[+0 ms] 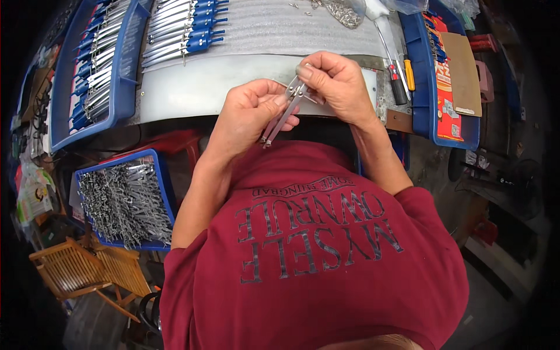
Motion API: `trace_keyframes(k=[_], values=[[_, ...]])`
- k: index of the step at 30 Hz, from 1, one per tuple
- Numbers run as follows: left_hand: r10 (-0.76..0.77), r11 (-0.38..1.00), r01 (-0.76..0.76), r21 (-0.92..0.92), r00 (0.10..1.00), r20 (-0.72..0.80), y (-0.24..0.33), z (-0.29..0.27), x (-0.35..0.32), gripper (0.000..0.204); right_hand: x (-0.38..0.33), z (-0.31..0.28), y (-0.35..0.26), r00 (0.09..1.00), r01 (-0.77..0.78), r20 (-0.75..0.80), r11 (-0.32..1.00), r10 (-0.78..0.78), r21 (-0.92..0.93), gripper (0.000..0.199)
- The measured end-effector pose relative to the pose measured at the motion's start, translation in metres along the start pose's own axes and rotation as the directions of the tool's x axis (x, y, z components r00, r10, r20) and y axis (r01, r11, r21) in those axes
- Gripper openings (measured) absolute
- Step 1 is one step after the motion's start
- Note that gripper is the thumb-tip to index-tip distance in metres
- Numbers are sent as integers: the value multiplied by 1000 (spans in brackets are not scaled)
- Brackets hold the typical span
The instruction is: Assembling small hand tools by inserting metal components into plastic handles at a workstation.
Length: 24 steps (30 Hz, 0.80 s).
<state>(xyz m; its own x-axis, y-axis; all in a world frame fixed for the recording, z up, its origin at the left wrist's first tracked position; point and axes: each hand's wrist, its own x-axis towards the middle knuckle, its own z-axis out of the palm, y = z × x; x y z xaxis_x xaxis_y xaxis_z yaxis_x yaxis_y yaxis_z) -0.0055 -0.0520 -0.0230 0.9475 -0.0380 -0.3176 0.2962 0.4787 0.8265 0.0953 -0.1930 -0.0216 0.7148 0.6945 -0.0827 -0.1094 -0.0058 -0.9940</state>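
Observation:
Over the near edge of the worktable, both hands hold one small metal linkage (285, 118) of slim, jointed silver bars. My left hand (252, 114) is closed on it, the thumb pressing near its pivot. On the upper end my right hand (336, 84) pinches with thumb and forefinger. The linkage's lower bars slant down toward my shirt, with small studs at their ends. Fingers hide part of its upper end. On the table at the far left lies a row of similar silver bar pieces with blue ends (201, 39).
A blue tray of blue-ended pieces (129, 79) stands left; below it, a blue bin (163, 189) is heaped with metal parts. At right are screwdrivers with black (399, 91) and yellow (409, 74) handles, beside another blue tray (424, 111). Small fittings in a bag (344, 14) lie far back.

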Motion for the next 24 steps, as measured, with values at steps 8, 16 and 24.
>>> trace_keyframes(k=[8, 16, 24], values=[[-56, 990, 49, 135, 997, 53, 2, -7, -1, 20, 3, -4, -2, 999, 3, -38, 1000, -2, 9, 15], [-21, 980, 17, 200, 1000, 14, 2, 0, -1, 17, 4, -5, -1, 999, -18, -46, 999, 20, 52, 15], [42, 962, -29, 271, 998, -42, -2, 2, 0, 15, 4, -5, 1, 997, -16, -79, 999, 19, 45, 15]])
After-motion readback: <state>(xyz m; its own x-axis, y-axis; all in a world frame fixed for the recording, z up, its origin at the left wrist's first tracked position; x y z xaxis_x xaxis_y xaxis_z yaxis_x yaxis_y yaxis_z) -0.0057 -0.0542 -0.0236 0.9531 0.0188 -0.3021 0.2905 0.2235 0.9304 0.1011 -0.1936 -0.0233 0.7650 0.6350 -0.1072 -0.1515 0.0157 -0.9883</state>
